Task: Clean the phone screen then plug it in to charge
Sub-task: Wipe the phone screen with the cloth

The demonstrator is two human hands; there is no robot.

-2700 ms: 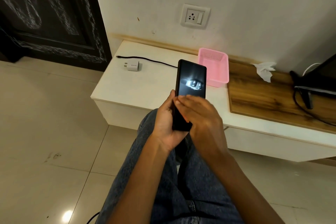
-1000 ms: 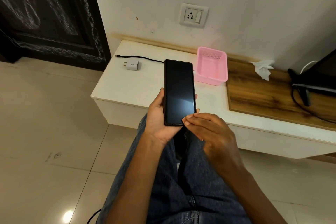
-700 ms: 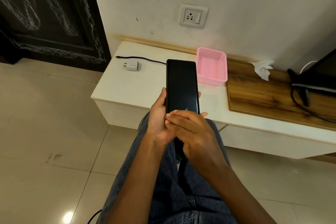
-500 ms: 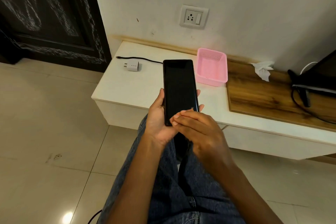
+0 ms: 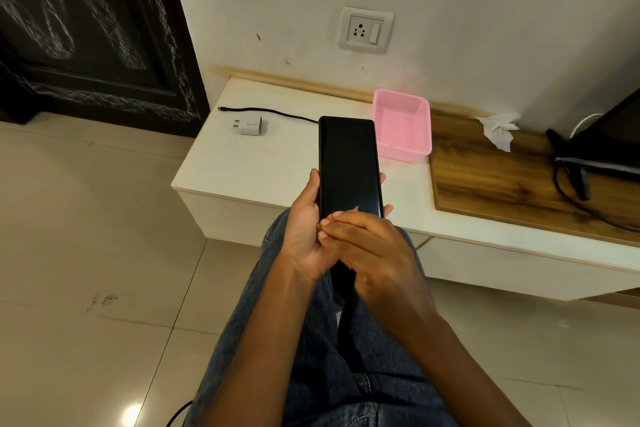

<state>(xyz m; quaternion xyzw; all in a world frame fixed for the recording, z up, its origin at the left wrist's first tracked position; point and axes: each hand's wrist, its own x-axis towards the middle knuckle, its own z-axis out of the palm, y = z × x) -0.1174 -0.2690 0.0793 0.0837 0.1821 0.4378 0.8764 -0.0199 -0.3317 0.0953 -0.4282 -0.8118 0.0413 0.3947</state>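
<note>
Person seated, legs in jeans (image 5: 311, 357) at bottom of view. Left hand (image 5: 306, 236) wraps the phone (image 5: 348, 166) from behind & the left edge, thumb up along the left side, fingertips (image 5: 388, 210) poking out past the right edge; firm clasp. Phone is upright, screen dark & facing the camera, held above the lap w/ its top end overlapping the front part of the white shelf (image 5: 242, 163) in view. Right hand (image 5: 370, 250) lies across the phone's lower end, fingers together & pressed flat on the screen; can't tell if anything is under them, though a tiny pale fleck shows at the knuckles. On the shelf, well apart from the phone: white charger brick (image 5: 250, 125) at left, black cable (image 5: 273, 111) running behind it, its far end loose on the shelf. Pink basket (image 5: 403, 125) sits just right of the phone's top. Crumpled tissue (image 5: 498, 128) lies on the wood panel (image 5: 502, 180) further right. Wall socket (image 5: 365, 29) above the shelf, nothing in it. Dark gear w/ black cords (image 5: 588, 163) at far right.
</note>
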